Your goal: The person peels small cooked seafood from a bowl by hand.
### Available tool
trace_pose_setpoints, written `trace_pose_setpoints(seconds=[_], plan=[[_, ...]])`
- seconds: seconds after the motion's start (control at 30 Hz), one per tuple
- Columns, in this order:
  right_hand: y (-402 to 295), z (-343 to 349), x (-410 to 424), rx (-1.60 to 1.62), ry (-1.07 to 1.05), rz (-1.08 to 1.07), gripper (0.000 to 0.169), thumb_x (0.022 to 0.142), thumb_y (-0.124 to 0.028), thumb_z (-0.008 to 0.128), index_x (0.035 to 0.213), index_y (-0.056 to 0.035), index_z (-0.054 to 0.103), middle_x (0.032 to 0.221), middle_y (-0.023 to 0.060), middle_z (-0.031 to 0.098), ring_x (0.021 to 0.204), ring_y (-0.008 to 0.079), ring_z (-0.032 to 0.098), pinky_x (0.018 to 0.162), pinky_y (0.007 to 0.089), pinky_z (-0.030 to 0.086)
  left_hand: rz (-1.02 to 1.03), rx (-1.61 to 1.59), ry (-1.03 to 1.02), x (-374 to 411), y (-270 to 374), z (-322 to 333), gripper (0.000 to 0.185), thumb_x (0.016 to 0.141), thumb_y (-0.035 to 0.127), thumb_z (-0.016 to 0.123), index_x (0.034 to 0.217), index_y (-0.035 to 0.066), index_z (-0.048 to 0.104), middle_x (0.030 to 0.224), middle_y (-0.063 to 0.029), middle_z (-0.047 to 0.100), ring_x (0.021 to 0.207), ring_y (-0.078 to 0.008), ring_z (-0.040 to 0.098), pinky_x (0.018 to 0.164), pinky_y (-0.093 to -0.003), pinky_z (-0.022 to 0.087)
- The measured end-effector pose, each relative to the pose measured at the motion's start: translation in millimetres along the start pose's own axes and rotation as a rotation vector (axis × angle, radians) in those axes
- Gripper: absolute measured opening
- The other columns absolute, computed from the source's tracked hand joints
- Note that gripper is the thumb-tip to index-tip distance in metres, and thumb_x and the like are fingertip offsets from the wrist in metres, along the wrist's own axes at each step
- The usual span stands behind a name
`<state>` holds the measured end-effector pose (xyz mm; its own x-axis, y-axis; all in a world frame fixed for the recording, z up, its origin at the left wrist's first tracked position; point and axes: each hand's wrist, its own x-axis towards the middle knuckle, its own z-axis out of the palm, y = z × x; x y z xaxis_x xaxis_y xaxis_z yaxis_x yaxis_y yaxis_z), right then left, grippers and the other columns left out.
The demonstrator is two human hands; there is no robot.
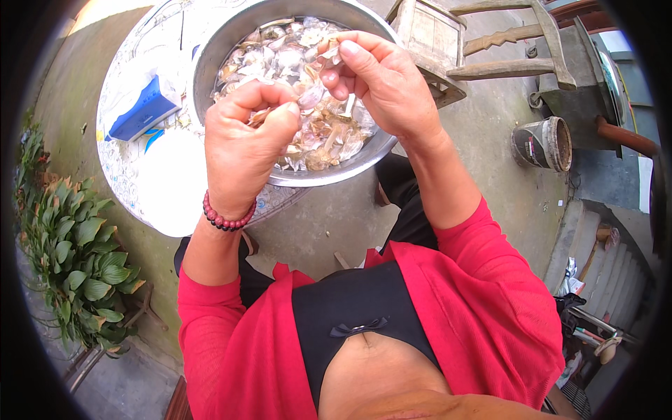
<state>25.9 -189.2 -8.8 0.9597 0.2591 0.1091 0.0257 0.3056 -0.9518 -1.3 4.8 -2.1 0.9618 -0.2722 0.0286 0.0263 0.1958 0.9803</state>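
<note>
A wide metal basin [325, 177] holds many garlic cloves and loose papery garlic skins [336, 128]. Above its left part is my left hand [252, 121], with a beaded bracelet on the wrist; thumb and forefinger are pinched together, and a brownish bit of garlic skin shows within the curled fingers. A pinkish garlic clove [312, 96] shows just past the left fingertips; whether it is held or lies in the basin I cannot tell. My right hand [386, 79], over the basin's right side, pinches a piece of garlic skin [331, 54] between thumb and forefinger.
The basin rests on a round table with a patterned white cover [121, 181]. A blue tissue pack [147, 113] and a round white object [173, 184] lie left of it. At the right stand a wooden chair [428, 39] and a dirty bucket [541, 144]. Leafy plants [89, 262] grow at the left.
</note>
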Motion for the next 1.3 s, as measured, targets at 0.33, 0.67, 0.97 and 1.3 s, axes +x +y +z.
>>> trace_pose_setpoints(seconds=[0.33,0.67,0.97,1.3], plan=[[-11.7,9.1,-6.5,-0.146,-0.126,0.003,0.021,0.086,-0.005,0.061,0.105,0.0033,0.057,0.086,0.0058,0.063,0.073,0.0082,0.06,0.063,0.0215,0.051,-0.017,0.106,0.047,5.4,2.7,2.7,0.016,0.091,0.018,0.058,0.092,0.002,0.061,0.074,0.0003,0.06,0.054,-0.0019,0.047,0.047,-0.014,0.034],[-13.2,15.8,-10.4,-0.238,-0.136,0.048,0.02,0.086,-0.006,0.063,0.104,0.0025,0.062,0.087,0.0036,0.065,0.077,0.006,0.059,0.068,0.0199,0.049,-0.061,0.034,-0.024,4.2,4.9,-5.5,0.015,0.089,0.012,0.06,0.092,-0.002,0.064,0.072,-0.0007,0.061,0.056,-0.0028,0.051,0.049,-0.0155,0.04],[-9.0,11.5,-7.0,-0.112,-0.214,0.056,0.02,0.087,-0.004,0.06,0.106,0.0021,0.062,0.088,0.0046,0.065,0.071,0.0075,0.061,0.064,0.0208,0.051,-0.023,0.008,-0.007,3.6,3.4,-3.2,0.012,0.089,0.01,0.059,0.092,-0.002,0.063,0.071,0.0004,0.06,0.055,-0.002,0.05,0.049,-0.015,0.039],[-2.9,13.9,-7.9,-0.078,-0.278,0.006,0.02,0.084,0.005,0.055,0.104,0.0022,0.059,0.089,0.0049,0.062,0.074,0.0092,0.062,0.067,0.0218,0.053,-0.06,0.018,0.021,4.3,1.2,-4.7,0.012,0.091,0.012,0.055,0.091,0.001,0.058,0.071,0.0008,0.056,0.053,-0.0024,0.045,0.046,-0.0159,0.033]])
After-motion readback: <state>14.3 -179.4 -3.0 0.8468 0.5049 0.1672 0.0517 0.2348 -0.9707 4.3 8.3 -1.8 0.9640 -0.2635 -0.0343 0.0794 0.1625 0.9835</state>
